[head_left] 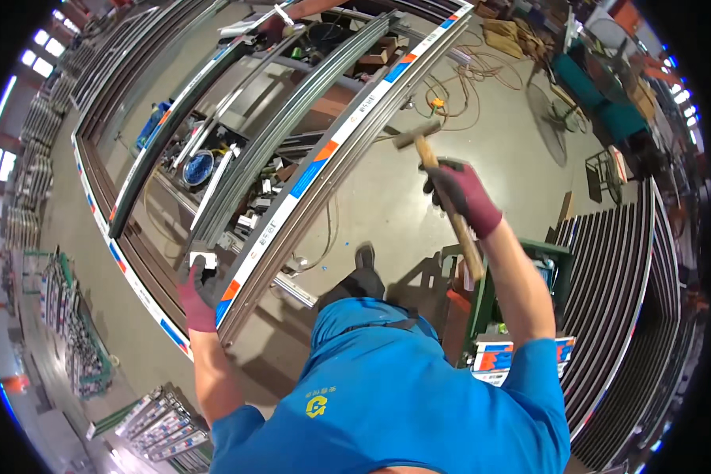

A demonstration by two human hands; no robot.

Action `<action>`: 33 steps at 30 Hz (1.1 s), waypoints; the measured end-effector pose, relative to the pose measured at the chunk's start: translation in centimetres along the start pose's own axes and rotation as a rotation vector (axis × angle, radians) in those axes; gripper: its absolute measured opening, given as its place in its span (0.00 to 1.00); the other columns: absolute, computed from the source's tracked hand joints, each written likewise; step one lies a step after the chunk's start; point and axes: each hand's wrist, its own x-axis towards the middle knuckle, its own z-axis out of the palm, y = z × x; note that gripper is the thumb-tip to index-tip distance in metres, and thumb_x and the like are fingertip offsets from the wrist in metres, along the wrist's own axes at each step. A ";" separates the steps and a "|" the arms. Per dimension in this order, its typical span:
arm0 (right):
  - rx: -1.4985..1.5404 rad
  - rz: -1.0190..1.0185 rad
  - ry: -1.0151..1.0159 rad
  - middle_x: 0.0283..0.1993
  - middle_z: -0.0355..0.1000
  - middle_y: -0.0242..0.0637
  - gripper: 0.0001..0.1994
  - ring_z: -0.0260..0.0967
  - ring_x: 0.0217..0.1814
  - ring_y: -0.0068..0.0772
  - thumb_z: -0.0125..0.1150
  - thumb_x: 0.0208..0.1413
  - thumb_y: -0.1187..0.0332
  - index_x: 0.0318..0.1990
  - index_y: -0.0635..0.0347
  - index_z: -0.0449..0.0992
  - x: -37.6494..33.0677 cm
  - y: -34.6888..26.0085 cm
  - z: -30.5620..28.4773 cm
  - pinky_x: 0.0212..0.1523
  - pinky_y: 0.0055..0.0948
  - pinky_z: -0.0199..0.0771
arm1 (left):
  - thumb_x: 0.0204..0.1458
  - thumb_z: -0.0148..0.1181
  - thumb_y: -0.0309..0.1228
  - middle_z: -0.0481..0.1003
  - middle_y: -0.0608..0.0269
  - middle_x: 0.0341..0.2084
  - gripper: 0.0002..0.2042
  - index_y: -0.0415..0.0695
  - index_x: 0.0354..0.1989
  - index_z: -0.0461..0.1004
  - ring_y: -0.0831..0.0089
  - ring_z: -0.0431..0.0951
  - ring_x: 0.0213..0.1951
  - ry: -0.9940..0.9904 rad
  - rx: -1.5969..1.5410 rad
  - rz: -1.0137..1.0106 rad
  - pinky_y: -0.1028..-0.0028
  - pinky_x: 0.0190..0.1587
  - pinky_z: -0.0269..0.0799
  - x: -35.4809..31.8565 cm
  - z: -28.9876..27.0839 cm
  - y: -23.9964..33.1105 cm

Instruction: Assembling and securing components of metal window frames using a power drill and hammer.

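A wooden-handled hammer (442,193), its pale shaft running diagonally from a small head at upper left down past the wrist, is raised above a long grey aluminium window frame (324,170) wrapped in white protective film with orange and blue patches. The right hand (460,192), in a maroon-and-black work glove, is closed tight around the middle of the shaft, holding the one hammer clear of the frame, over the concrete floor (387,197). The left hand (195,296), gloved the same way, grips the near corner of the frame, fingers curled over its edge. The frame lies raised above the floor and stretches away toward the top of the view; a second, darker frame (126,237) lies alongside it at left. Between the rails sit loose metal offcuts and a blue round container (198,167). The person wears a blue short-sleeved shirt (395,379), and one dark shoe (364,257) shows on the floor. A green metal stand (482,300) is by the right elbow, with stacked dark profiles (616,316) at right and an orange cable (450,91) coiled beyond.
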 end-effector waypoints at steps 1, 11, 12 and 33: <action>0.048 -0.035 0.002 0.31 0.79 0.37 0.18 0.74 0.27 0.26 0.60 0.64 0.55 0.47 0.63 0.81 2.6 -1.6 -0.7 0.28 0.28 0.74 | 0.63 0.63 0.35 0.80 0.59 0.39 0.14 0.40 0.52 0.77 0.71 0.81 0.40 -0.070 0.153 0.044 0.71 0.45 0.79 0.3 1.5 0.6; -0.233 0.052 -0.117 0.28 0.74 0.33 0.17 0.69 0.25 0.22 0.56 0.67 0.56 0.46 0.64 0.80 25.6 -8.1 -6.4 0.25 0.24 0.67 | 0.63 0.62 0.35 0.76 0.59 0.52 0.23 0.38 0.65 0.70 0.72 0.77 0.52 -0.293 -0.066 -0.113 0.73 0.53 0.73 12.5 25.7 0.5; -0.282 0.110 -0.171 0.25 0.72 0.32 0.18 0.67 0.22 0.22 0.56 0.67 0.57 0.46 0.65 0.80 26.2 -8.0 -6.4 0.24 0.24 0.67 | 0.62 0.64 0.34 0.77 0.61 0.47 0.21 0.38 0.60 0.73 0.73 0.79 0.48 -0.361 -0.004 -0.109 0.74 0.50 0.74 14.8 28.5 0.5; -0.340 0.209 -0.706 0.27 0.72 0.34 0.21 0.69 0.24 0.21 0.54 0.70 0.53 0.51 0.68 0.73 41.8 -14.7 -14.4 0.25 0.22 0.68 | 0.54 0.72 0.33 0.82 0.61 0.40 0.21 0.34 0.53 0.79 0.77 0.80 0.41 -0.674 0.377 -0.426 0.74 0.46 0.76 23.5 49.5 -6.3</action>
